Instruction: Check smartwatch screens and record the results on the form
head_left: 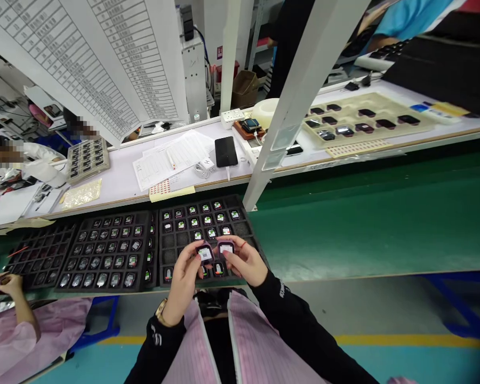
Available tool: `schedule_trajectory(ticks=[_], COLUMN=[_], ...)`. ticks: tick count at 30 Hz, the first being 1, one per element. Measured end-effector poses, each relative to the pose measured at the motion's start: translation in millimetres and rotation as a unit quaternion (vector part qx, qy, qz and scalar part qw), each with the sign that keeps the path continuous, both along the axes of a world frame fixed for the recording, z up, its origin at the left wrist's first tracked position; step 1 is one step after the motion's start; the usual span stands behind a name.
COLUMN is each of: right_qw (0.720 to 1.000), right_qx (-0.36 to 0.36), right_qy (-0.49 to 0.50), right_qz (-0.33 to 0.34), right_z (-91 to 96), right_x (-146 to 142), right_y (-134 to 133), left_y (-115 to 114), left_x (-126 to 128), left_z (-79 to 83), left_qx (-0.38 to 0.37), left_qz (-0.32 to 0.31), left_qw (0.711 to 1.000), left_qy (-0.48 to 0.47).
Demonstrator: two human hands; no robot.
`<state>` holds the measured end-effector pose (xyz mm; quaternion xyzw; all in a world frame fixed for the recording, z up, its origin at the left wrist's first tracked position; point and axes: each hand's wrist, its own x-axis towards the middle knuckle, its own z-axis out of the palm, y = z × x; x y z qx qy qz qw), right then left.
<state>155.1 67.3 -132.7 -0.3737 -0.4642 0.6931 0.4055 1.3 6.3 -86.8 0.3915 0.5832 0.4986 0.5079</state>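
Observation:
My left hand (183,282) pinches a small purple watch body (204,253) with a white label on its back. My right hand (245,261) grips a second purple watch body (225,247) the same way. Both are held side by side just above the near edge of a black compartment tray (246,228) that holds several small watch bodies with green-marked labels. Some compartments of this tray are bare.
Two more black trays (108,250) (40,256) lie to the left on the green belt (364,213). A co-worker's hands (2,285) work at the far left. A white post (300,96) rises behind the tray. The bench beyond holds papers (172,157), a phone (225,151) and a beige tray (360,120).

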Motion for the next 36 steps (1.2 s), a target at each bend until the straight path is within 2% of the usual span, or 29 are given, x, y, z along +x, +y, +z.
schedule_trajectory(ticks=[7, 13, 18, 22, 28, 32, 34, 36], right_qw=[1.000, 0.999, 0.997, 0.998, 0.996, 0.994, 0.995, 0.985], right_qx=[-0.017, -0.039, -0.064, -0.045, -0.023, -0.005, 0.060, 0.169], right_qy=[-0.022, -0.004, 0.003, 0.000, 0.039, 0.064, 0.043, 0.008], right_qz=[0.000, 0.027, 0.039, 0.047, 0.072, 0.089, 0.068, 0.041], right_z=[4.8, 15.4, 12.7, 11.5, 19.4, 39.0, 60.2, 89.3], right_x=[0.0, 6.0, 7.8, 10.4, 21.5, 31.7, 37.7, 43.0], right_y=[-0.9, -3.3, -5.7, -6.8, -9.6, -12.7, -16.5, -24.4], left_y=[-2.8, 2.6, 1.3, 3.6, 11.5, 14.2, 15.7, 17.0], left_x=[0.8, 2.5, 0.7, 2.2, 7.7, 7.3, 6.9, 6.3], left_z=[-0.5, -4.9, -3.6, -1.5, -2.1, 1.6, 7.2, 16.0], left_qx=[-0.003, -0.009, 0.000, 0.008, 0.036, 0.033, 0.032, 0.040], left_qz=[-0.016, 0.017, 0.004, -0.005, 0.022, -0.004, -0.017, -0.022], left_qw=[1.000, 1.000, 1.000, 1.000, 0.999, 0.999, 0.999, 0.999], left_qy=[0.007, 0.022, 0.019, 0.006, 0.016, 0.014, 0.016, 0.014])
